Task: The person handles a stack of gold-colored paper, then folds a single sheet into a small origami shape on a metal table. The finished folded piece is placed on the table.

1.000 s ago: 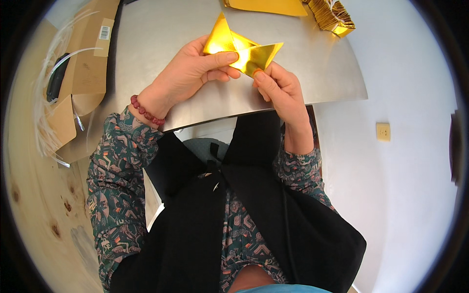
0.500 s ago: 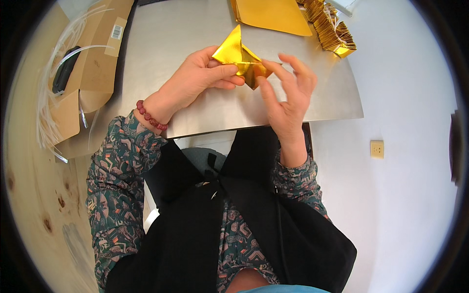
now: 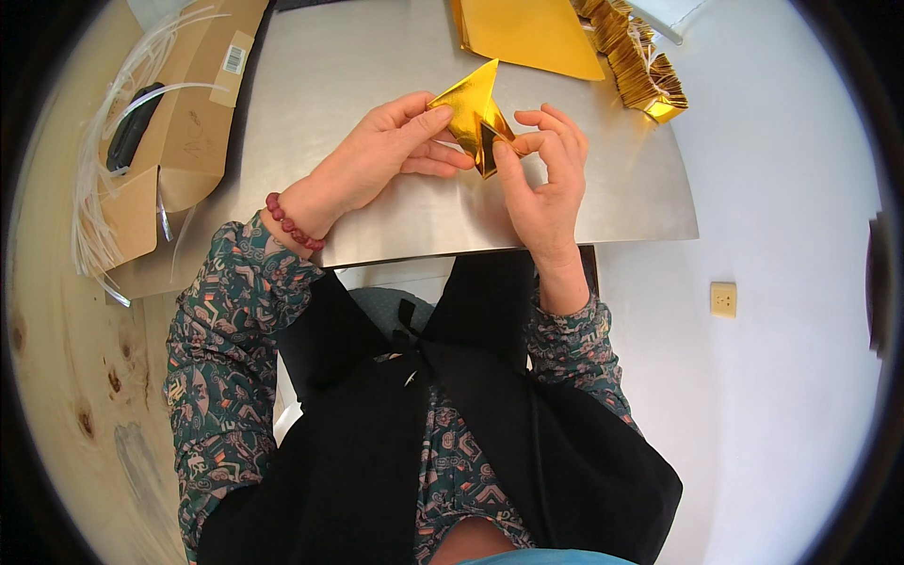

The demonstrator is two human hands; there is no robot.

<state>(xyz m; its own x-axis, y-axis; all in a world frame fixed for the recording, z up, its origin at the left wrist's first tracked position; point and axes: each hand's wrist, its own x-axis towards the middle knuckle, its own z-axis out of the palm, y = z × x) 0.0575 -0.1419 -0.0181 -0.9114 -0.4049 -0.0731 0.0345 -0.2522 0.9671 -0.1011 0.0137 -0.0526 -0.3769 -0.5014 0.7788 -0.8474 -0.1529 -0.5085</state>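
A partly folded sheet of shiny gold foil paper (image 3: 468, 105) is held up above the metal table between my two hands. My left hand (image 3: 400, 141) grips its left side, thumb on top and the other fingers beneath. With thumb and index finger, my right hand (image 3: 546, 165) pinches the lower right corner; its other fingers are curled. One pointed flap stands toward the far side, and a dark inner fold shows near the right fingertips. A stack of flat gold sheets (image 3: 532, 38) lies beyond my hands at the table's far edge.
Right of the stack sits a row of folded gold pieces (image 3: 636, 66) packed together. At left, a cardboard box (image 3: 193, 122) holds white plastic strips (image 3: 89, 179) and a black object (image 3: 132, 127). The metal table's (image 3: 414, 231) front edge runs just before my lap. A wall socket (image 3: 723, 299) is at right.
The gold paper has turned and its upper flap now leans right. My left thumb has moved up onto the flap, and my right hand has shifted slightly left, its fingers more curled.
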